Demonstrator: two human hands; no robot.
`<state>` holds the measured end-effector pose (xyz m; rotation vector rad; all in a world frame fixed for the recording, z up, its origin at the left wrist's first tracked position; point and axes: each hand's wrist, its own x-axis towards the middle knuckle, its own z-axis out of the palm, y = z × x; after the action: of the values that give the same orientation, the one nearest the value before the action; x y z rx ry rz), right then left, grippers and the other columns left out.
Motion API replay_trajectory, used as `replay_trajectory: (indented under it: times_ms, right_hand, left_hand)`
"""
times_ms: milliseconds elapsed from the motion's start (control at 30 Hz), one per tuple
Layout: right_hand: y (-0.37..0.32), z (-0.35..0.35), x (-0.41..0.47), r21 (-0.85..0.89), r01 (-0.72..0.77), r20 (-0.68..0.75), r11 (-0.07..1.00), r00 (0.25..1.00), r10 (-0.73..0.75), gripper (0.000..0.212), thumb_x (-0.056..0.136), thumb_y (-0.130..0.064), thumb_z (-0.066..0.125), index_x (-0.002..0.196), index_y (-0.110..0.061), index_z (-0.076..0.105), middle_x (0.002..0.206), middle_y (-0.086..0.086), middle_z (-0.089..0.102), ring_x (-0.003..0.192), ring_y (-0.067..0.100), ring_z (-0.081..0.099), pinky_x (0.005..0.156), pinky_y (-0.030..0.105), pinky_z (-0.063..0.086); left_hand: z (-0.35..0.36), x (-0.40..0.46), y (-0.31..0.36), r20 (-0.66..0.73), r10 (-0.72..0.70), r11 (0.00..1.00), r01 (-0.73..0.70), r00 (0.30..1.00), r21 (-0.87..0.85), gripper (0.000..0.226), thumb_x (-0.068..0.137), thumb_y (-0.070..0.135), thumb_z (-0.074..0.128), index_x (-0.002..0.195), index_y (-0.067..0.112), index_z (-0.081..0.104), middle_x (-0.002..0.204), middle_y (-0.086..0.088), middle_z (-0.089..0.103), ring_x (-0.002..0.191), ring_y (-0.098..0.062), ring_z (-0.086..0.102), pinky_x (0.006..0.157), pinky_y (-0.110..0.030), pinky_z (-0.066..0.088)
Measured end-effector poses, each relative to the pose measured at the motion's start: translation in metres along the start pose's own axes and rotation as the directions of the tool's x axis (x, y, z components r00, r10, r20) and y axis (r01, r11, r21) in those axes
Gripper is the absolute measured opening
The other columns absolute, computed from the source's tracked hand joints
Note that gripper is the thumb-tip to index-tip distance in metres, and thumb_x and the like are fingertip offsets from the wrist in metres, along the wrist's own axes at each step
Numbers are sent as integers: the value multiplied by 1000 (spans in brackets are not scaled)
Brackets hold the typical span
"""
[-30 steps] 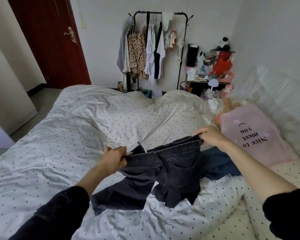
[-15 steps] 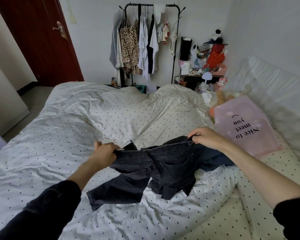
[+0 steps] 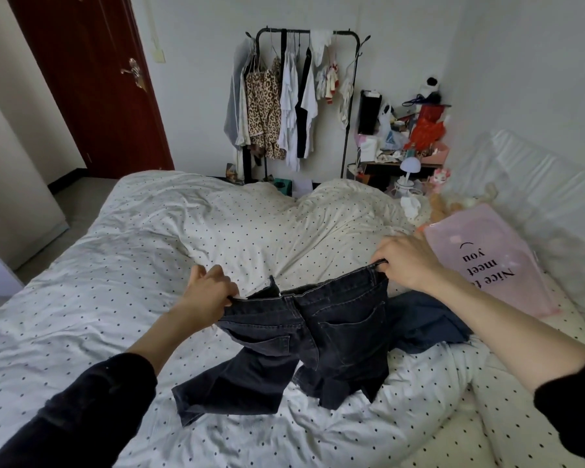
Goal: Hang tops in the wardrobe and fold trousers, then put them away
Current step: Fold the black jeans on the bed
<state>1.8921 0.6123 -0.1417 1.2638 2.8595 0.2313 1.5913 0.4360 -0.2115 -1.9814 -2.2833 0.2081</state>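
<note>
Both grips, left hand [image 3: 210, 292] and right hand [image 3: 407, 261], pinch the jeans [image 3: 321, 336] waistband; legs bunched on the bed [image 3: 149, 238], so folds might come out crooked.

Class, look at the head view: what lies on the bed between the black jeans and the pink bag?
In the head view, a crumpled dark blue garment lies on the dotted bedding between the black jeans and the pink bag, under the right forearm.

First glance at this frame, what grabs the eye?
Both hands stretch the waistband of dark jeans above the polka-dot bed: left hand on one end, right hand on the other, legs crumpled on the duvet. Behind stands a clothes rack; a pink bag lies far right.
</note>
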Motion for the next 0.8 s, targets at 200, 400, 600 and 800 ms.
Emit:
replay_trajectory:
  times_ms: [200, 400, 600, 800]
  right_hand:
    - [24, -87, 31, -14, 100, -309, 995, 946, -100, 25, 93, -23, 56, 113, -32, 68, 114, -10, 62, 110, 15, 44, 93, 35, 23]
    - [45, -214, 38, -76, 239, -632, 968, 739, -232, 20, 81, -8, 70, 96, -19, 76, 107, 1, 68, 108, 29, 54, 92, 39, 25]
    - [27, -267, 39, -90, 394, -719, 915, 609, -333, 23, 79, -5, 71, 96, -20, 76, 106, 0, 68, 107, 24, 54, 91, 36, 25]
    - [5, -251, 51, 392, 533, -684, 750, 714, -149, 29, 81, 6, 64, 98, -15, 75, 113, -5, 66, 106, 5, 55, 103, 22, 35]
  left_hand:
    - [-101, 43, -36, -368, 65, 989, -12, 928, 144, 36, 82, 4, 58, 112, 23, 65, 108, 7, 64, 114, -18, 45, 87, -38, 23]
    - [-242, 51, -52, -747, 269, 958, -91, 608, 271, 34, 57, -12, 62, 78, 13, 70, 84, -1, 66, 82, -23, 65, 76, -38, 23]
    - [-318, 45, -28, -823, 384, 921, -234, 419, 311, 31, 70, -8, 69, 84, 19, 74, 84, -2, 63, 75, -24, 61, 81, -40, 26]
    - [-313, 44, -8, -826, 180, 762, -607, 534, -226, 27, 85, -2, 63, 91, 22, 71, 77, 29, 62, 73, 5, 56, 82, -18, 34]
